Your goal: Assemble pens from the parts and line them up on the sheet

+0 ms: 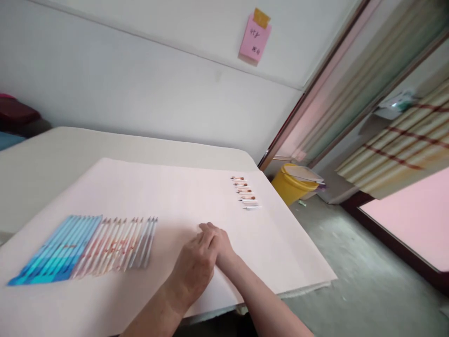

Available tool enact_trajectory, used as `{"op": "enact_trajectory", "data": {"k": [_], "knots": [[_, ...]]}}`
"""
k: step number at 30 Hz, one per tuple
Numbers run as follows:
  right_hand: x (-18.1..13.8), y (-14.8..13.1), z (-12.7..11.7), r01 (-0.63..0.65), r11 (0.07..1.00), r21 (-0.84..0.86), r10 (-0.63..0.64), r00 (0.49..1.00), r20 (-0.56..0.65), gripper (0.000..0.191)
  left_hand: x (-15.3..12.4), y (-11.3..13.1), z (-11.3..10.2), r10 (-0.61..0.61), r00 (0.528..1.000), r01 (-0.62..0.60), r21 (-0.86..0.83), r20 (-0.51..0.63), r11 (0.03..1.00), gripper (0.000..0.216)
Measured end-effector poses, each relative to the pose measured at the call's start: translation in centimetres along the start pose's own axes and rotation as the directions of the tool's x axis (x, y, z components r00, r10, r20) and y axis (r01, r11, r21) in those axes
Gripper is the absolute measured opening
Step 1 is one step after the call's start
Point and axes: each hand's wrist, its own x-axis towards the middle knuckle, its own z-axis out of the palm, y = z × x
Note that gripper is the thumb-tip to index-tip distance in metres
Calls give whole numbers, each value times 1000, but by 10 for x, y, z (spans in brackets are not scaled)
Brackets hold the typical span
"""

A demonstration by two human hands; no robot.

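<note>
My left hand (194, 267) and my right hand (221, 243) meet on the white paper sheet (175, 196), near its front middle. The left hand lies knuckles-up over the right, its fingers curled down, and the right hand's fingers are mostly hidden behind it. Nothing shows in either hand. To the left lies a tidy row of several pens (87, 248), blue ones on the left side and white-pink ones on the right. A small column of several short pen parts (245, 193) lies at the sheet's far right.
The sheet covers a cream table (42, 159) against a white wall with a pink note (255, 40). A yellow bucket (291, 185) stands on the floor right of the table, beside a glass door and striped curtain.
</note>
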Motion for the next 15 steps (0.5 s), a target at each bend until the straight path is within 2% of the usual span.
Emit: {"op": "enact_trajectory", "data": {"k": [2, 5, 8, 10, 12, 15], "knots": [[6, 30, -8, -93, 995, -44, 88, 991, -104, 24, -1, -2, 2, 29, 999, -32, 72, 31, 997, 27], [12, 81, -17, -284, 956, -74, 253, 925, -285, 30, -2, -2, 6, 18, 994, -34, 148, 109, 988, 26], [15, 130, -20, -385, 920, -72, 343, 881, -326, 39, 0, 0, 11, 20, 987, -49, 174, 161, 984, 28], [15, 153, -18, -433, 899, -71, 389, 861, -329, 43, 1, 2, 13, 25, 982, -59, 177, 188, 982, 29], [14, 166, -14, -462, 884, -70, 419, 850, -319, 46, 2, 3, 15, 22, 977, -62, 181, 214, 982, 31], [15, 171, -8, -479, 875, -68, 441, 847, -297, 47, 4, 3, 18, 13, 969, -62, 192, 248, 979, 32]]}}
